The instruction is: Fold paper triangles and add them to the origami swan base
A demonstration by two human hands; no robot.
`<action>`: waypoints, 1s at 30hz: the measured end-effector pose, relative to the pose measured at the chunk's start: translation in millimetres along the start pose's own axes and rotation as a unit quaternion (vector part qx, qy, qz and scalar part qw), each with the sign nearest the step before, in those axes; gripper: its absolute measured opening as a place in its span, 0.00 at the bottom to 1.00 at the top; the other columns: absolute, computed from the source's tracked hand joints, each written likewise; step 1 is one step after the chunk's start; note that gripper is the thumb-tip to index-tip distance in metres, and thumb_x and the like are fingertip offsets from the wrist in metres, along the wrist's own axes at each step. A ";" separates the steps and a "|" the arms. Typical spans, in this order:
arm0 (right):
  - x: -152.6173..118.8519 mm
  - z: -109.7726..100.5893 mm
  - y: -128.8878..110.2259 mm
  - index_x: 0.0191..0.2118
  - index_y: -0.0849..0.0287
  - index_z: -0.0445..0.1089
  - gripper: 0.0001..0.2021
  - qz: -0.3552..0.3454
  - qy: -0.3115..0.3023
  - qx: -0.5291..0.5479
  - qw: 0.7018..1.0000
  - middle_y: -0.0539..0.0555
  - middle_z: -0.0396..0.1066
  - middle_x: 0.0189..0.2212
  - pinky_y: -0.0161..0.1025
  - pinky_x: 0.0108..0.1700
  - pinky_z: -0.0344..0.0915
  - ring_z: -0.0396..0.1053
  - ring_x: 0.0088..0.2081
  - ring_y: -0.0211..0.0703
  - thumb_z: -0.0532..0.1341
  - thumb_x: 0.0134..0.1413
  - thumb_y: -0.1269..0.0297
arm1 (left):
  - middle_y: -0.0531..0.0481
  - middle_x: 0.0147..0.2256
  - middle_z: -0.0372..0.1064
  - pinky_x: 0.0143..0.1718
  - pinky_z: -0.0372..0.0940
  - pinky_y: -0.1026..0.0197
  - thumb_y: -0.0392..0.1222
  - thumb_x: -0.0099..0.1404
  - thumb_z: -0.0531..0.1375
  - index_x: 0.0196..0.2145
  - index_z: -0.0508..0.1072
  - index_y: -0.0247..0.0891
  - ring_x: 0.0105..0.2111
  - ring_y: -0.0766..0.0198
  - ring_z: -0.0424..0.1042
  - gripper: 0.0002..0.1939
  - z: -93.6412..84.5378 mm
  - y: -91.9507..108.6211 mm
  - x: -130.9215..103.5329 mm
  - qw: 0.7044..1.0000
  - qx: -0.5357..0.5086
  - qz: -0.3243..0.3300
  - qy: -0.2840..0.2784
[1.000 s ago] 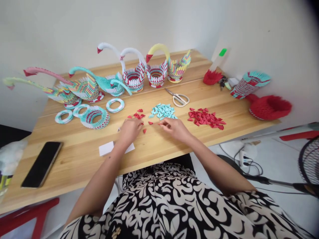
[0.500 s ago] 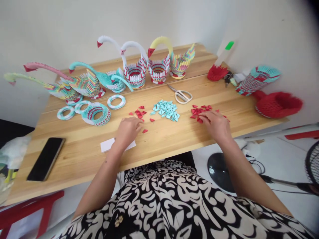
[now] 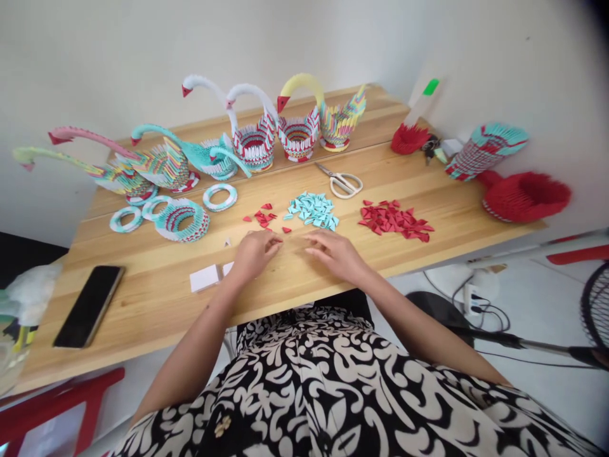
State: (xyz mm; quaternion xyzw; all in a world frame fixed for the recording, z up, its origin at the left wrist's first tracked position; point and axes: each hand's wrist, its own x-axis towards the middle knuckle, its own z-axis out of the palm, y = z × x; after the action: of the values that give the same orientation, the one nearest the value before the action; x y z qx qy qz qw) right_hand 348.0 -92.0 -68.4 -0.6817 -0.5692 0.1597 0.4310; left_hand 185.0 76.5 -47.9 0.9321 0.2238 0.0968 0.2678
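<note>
My left hand (image 3: 257, 255) is closed, fingertips pinched together, just below a few small red folded paper pieces (image 3: 264, 217); what it pinches is too small to make out. Facing it, my right hand (image 3: 334, 254) has its thumb a little apart from its fingers, blurred, under a pile of light blue paper pieces (image 3: 313, 210). A gap lies between the two hands. To the right is a larger pile of red paper pieces (image 3: 396, 220). White paper slips (image 3: 205, 278) lie by my left wrist.
Scissors (image 3: 343, 183) lie behind the blue pile. Paper swan baskets (image 3: 254, 147) line the back. Blue-and-white rings (image 3: 220, 197) and a round paper piece (image 3: 183, 221) sit left, a phone (image 3: 89, 306) at front left. Red paper work (image 3: 526, 197) stands far right.
My right hand has moved left from the red pile to near my left hand, uncovering that pile. My left hand has shifted slightly right.
</note>
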 end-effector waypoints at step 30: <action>-25.9 -53.1 33.6 0.38 0.55 0.75 0.13 0.014 0.172 -0.160 0.972 0.57 0.74 0.35 0.46 0.42 0.67 0.72 0.38 0.49 0.54 0.66 0.59 | 0.41 0.40 0.76 0.46 0.63 0.51 0.37 0.67 0.56 0.46 0.77 0.37 0.42 0.51 0.72 0.13 2.9 0.2 11.1 0.982 0.163 0.031 0.087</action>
State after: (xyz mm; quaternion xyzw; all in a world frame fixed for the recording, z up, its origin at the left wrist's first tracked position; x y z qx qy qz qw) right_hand 399.2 -136.5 -70.7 -0.7668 -0.4952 -0.0467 0.4057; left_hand 195.8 80.2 -49.5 0.9578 0.2298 0.1484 0.0883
